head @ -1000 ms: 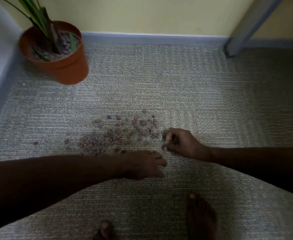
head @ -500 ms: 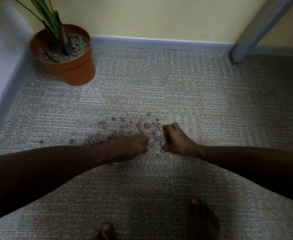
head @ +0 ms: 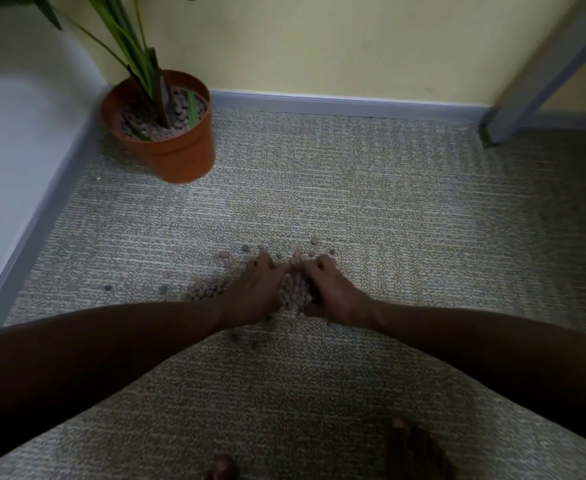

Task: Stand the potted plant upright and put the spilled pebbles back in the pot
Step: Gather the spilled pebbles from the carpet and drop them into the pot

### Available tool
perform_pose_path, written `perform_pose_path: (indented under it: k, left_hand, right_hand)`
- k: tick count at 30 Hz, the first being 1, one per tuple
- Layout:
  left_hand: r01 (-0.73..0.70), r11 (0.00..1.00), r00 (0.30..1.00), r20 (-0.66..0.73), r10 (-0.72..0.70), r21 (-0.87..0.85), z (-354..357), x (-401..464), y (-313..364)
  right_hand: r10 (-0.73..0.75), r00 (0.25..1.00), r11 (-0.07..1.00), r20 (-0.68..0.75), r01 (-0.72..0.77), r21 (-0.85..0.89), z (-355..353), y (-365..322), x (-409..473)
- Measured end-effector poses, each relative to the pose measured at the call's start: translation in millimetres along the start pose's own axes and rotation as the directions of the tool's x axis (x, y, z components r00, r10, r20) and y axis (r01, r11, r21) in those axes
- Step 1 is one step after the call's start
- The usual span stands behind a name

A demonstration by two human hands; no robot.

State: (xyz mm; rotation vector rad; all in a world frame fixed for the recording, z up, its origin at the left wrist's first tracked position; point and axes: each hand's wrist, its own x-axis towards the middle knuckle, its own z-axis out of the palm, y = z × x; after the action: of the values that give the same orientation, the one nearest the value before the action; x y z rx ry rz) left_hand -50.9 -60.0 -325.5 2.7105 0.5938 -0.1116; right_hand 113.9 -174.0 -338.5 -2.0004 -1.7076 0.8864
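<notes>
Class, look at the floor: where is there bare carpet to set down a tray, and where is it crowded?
Bare carpet lies between the pot, the skirting and the grey leg, and again between the forearms and the bare feet. It is crowded mid-floor, where the left hand and right hand heap pebbles, with strays scattered to the left.

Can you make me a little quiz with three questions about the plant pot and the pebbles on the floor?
1. True or false: the pot lies tipped on its side.
2. Where is the pile of pebbles? A) in the pot's saucer B) between the left hand and right hand C) beside the grey post
3. What covers the floor under the stray pebbles?

Key: 1. False, it stands upright in the corner. 2. B. 3. Carpet.
</notes>
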Motion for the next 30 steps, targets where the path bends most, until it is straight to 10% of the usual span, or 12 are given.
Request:
perform_pose_path:
  k: [30]
  left_hand:
    - [0.095, 0.988, 0.983, 0.171, -0.073, -0.120, -15, 0, -7]
  right_hand:
    - [-0.119, 0.993, 0.984, -0.016, 0.116, -0.137, -4, -35, 19]
